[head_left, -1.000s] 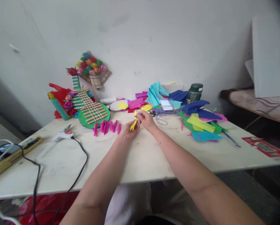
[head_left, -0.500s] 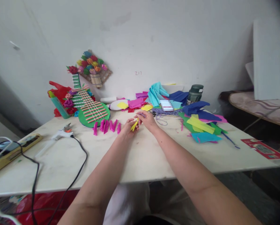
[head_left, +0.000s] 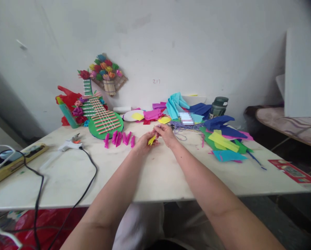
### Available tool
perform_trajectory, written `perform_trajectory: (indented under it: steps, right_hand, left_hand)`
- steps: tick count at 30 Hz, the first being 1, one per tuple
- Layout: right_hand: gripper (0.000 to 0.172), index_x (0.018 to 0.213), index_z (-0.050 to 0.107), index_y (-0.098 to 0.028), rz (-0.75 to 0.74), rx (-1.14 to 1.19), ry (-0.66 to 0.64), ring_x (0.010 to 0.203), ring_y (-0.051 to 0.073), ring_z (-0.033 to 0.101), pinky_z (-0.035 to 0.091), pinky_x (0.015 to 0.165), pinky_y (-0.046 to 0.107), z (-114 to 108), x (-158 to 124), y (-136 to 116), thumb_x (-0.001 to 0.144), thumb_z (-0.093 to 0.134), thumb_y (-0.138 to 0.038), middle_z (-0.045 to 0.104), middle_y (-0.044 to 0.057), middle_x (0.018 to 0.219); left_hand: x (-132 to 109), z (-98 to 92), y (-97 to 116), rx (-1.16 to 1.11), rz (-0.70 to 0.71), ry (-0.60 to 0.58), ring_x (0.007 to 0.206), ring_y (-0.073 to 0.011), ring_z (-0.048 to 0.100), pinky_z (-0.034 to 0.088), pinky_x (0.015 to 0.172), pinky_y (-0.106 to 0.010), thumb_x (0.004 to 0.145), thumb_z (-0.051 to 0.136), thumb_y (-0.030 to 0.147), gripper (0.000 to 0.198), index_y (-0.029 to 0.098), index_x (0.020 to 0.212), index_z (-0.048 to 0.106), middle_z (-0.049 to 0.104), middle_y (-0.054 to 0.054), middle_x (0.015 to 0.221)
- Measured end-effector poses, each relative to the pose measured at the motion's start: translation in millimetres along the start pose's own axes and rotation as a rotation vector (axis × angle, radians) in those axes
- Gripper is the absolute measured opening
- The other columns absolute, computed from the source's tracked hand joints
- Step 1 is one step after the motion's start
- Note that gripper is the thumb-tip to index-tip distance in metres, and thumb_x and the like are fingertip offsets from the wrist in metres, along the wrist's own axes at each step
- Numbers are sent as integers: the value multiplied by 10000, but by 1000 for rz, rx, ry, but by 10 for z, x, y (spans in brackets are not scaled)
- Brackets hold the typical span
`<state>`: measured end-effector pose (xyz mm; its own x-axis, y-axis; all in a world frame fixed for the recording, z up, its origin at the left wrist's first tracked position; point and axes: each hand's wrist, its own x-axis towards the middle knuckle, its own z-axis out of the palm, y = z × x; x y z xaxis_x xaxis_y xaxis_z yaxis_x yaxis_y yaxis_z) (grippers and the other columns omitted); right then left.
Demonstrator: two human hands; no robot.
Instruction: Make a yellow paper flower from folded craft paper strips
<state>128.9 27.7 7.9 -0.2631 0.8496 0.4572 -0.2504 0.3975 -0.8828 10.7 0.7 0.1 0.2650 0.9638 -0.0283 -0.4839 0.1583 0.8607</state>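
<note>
Over the middle of the table, my left hand (head_left: 144, 141) is closed round a small piece of folded yellow crepe paper (head_left: 151, 140), whose pleated end fans out toward me. My right hand (head_left: 166, 134) meets it at the fingertips, pinching the far end of the same paper. The fingers cover that end, so its shape is hidden. Just left of my hands lie several folded magenta paper pieces (head_left: 117, 139) in a row. Behind my hands is a tangle of purple yarn (head_left: 183, 125).
A green paper-and-stick guitar (head_left: 106, 125) leans at the back left. A white glue gun (head_left: 70, 145) with a black cord lies at left, near a power strip (head_left: 17, 163). Coloured crepe sheets (head_left: 223, 142) and a dark green bottle (head_left: 219, 107) are at right.
My fingers have shifted slightly on the yellow paper, and its pleated end looks more spread out. The whole view has tilted a little; the things on the table lie as before.
</note>
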Motion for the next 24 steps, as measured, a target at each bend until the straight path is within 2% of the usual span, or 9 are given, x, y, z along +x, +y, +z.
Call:
perform_trajectory:
  steps: [6,11,14,20,24]
  right_hand:
    - [267,647,553,-148,37,56,-18,391,49,429,385,424,197,-18,-14,-41,697,566,-410,516,-42,488]
    - [258,683,550,-150,31,60,-13,381,55,418,366,358,192,-22,3,-4,696,561,-407,530,-37,508]
    - [241,760,530,-161,44,59,11,394,51,437,388,361,189,-28,13,12,672,586,-378,595,-23,600]
    - [301,926,469,-177,85,110,-5,421,68,482,427,402,212,-59,12,4,666,582,-280,624,-24,645]
    - [282,877,510,-151,118,94,-24,439,79,503,430,425,217,-72,14,0,649,599,-293,585,-34,558]
  left_hand:
    - [-7,-15,-5,134,74,-58,522,-113,553,514,554,-290,647,564,152,118,142,753,513,563,-22,674]
    - [-7,-20,-34,241,101,2,549,-135,561,503,498,-293,601,589,125,213,165,791,502,574,-24,679]
    - [-3,-25,-34,276,116,26,576,-147,564,500,488,-292,591,592,122,241,168,815,516,579,-29,688]
    - [7,-53,-36,257,131,22,554,-128,536,491,491,-278,588,603,135,157,140,730,535,569,-38,670]
    - [2,-38,-40,224,161,-40,594,-120,539,477,510,-239,563,615,121,180,133,735,564,544,-18,658]
